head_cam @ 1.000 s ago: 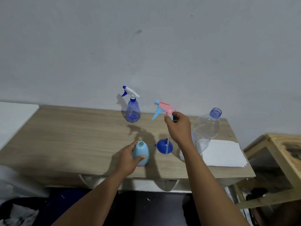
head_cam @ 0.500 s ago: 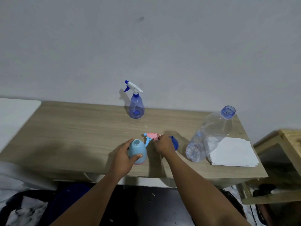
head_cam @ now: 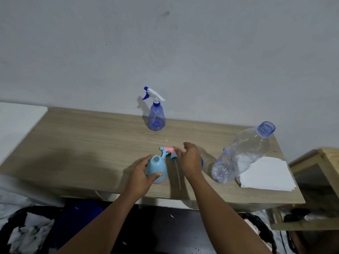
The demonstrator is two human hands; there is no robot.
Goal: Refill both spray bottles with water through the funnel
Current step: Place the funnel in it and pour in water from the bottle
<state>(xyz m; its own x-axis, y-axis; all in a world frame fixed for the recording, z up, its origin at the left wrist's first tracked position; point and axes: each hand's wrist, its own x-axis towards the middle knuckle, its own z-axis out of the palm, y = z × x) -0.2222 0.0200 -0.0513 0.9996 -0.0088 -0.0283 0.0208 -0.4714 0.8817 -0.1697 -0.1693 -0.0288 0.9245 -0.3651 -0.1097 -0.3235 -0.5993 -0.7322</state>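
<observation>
Tabletop [head_cam: 77,143], wood, against a grey wall. Entries run left to right.

Left hand [head_cam: 141,173]: grip wrapped around the light blue spray bottle [head_cam: 156,168], holding it upright near the front edge. Neck is uncapped and open; the body is opaque, so its water level cannot be read.

Behind it, by the wall: translucent blue spray bottle [head_cam: 156,118], upright, white and blue trigger head in place. It looks close to empty.

Pink and blue trigger head [head_cam: 167,152], lying on the tabletop just beside the open bottle, dip tube trailing toward the front edge.

Right hand [head_cam: 189,160]: above and just right of the trigger head, fingers loosely curled, grip released, nothing in it.

Blue funnel [head_cam: 202,161]: only a sliver shows past the right hand; it seems to rest on the tabletop, not in a neck.

Clear water bottle [head_cam: 242,154]: uncapped, leaning, part full, beside a stack of white paper [head_cam: 266,175].

Status: first bottle opened. Left to do: seat funnel, pour, recap; then repeat all of it for the second bottle.
</observation>
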